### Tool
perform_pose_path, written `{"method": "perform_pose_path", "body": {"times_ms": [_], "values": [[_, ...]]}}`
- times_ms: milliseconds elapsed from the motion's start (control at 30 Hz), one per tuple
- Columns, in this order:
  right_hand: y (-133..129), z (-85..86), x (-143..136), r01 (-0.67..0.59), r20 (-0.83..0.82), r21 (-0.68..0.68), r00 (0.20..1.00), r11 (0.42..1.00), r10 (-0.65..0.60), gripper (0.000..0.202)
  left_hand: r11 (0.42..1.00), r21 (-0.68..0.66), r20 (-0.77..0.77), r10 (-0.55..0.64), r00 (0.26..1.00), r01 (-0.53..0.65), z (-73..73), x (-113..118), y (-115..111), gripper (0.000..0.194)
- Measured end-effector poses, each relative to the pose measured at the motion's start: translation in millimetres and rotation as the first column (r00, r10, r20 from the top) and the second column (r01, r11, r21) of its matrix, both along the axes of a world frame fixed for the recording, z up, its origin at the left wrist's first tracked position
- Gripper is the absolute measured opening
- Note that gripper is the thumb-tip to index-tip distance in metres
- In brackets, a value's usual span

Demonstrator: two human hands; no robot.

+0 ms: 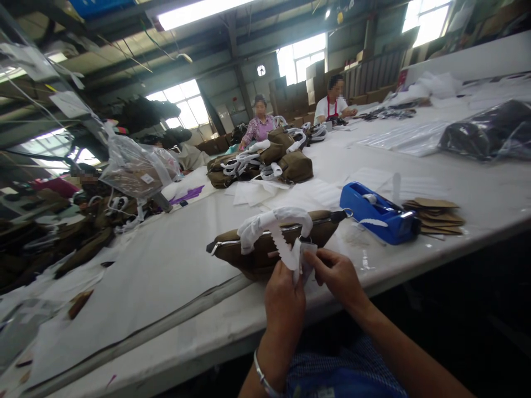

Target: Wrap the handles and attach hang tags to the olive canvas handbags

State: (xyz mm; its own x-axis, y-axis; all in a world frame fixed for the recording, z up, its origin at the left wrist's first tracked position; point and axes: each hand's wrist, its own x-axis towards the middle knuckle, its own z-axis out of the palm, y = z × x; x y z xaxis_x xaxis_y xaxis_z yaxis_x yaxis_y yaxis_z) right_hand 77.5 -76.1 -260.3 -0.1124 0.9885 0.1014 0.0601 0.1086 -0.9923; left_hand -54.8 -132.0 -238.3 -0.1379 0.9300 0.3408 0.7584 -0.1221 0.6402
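Observation:
A brown handbag (249,260) with a silver zipper lies near the front edge of the table, its handle (274,218) wrapped in white paper. My left hand (285,298) is closed at the near base of the handle, gripping a white wrapping piece (306,255). A loose white strip (282,246) with a jagged edge sticks up beside my left thumb. From the right, my right hand (338,273) pinches the same wrapping piece between thumb and fingers. The fingertips of my left hand are partly hidden behind the piece.
Right of the bag stand a blue tape dispenser (373,213) and stacked brown cardboard pieces (435,215). Beyond lie white sheets (265,192), a pile of brown bags (265,160) and a dark plastic-wrapped bundle (489,132). Two people (260,127) sit at the far side.

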Motion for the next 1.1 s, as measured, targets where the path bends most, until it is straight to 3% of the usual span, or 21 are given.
{"method": "perform_pose_path", "body": {"times_ms": [200,400,567,700,767,867,933,967,1033,1100], "values": [[-7.4,3.8,-18.3,0.098,-0.11,0.014,0.989,0.995,-0.096,0.051,0.982,0.115,-0.222,0.174,0.959,-0.151,-14.1,14.2,0.1,0.056],[-6.4,4.0,-21.6,0.087,-0.156,-0.001,0.984,0.996,-0.086,0.05,0.961,0.274,-0.336,0.141,0.931,-0.047,-21.4,12.2,5.4,0.056],[-7.2,3.1,-16.7,0.071,-0.103,0.048,0.993,0.996,-0.066,0.051,0.973,0.228,-0.439,0.076,0.895,0.029,-19.2,9.3,3.2,0.058],[-9.9,2.9,-14.2,0.037,-0.076,0.169,0.997,0.985,-0.025,0.053,0.981,0.193,-0.494,0.096,0.864,0.001,-15.8,12.9,0.5,0.061],[-10.4,3.9,-14.3,0.021,-0.071,0.162,0.997,0.987,-0.01,0.051,0.987,0.161,-0.47,0.079,0.879,-0.003,-14.0,13.7,-1.6,0.062],[-8.7,5.6,-14.3,0.012,-0.105,0.06,0.994,0.998,-0.005,0.048,0.991,0.117,-0.279,-0.036,0.96,0.071,-8.6,10.1,-7.5,0.067],[-6.4,6.6,-13.1,-0.011,-0.115,0.013,0.993,1.0,0.012,0.05,0.988,0.104,0.018,-0.116,0.993,0.113,-2.5,3.8,-11.5,0.062],[-5.2,7.1,-12.1,-0.029,-0.115,0.002,0.993,1.0,0.029,0.052,0.99,0.092,0.204,-0.119,0.972,0.102,0.9,-0.1,-12.7,0.056],[-3.6,8.4,-9.8,-0.061,-0.111,-0.011,0.992,0.998,0.059,0.055,0.998,0.032,0.524,-0.068,0.849,0.061,7.6,-8.5,-12.4,0.047],[-3.3,9.8,-7.7,-0.073,-0.101,-0.01,0.992,0.997,0.071,0.056,0.995,-0.064,0.666,-0.018,0.745,0.082,12.5,-15.4,-8.7,0.044]]}}
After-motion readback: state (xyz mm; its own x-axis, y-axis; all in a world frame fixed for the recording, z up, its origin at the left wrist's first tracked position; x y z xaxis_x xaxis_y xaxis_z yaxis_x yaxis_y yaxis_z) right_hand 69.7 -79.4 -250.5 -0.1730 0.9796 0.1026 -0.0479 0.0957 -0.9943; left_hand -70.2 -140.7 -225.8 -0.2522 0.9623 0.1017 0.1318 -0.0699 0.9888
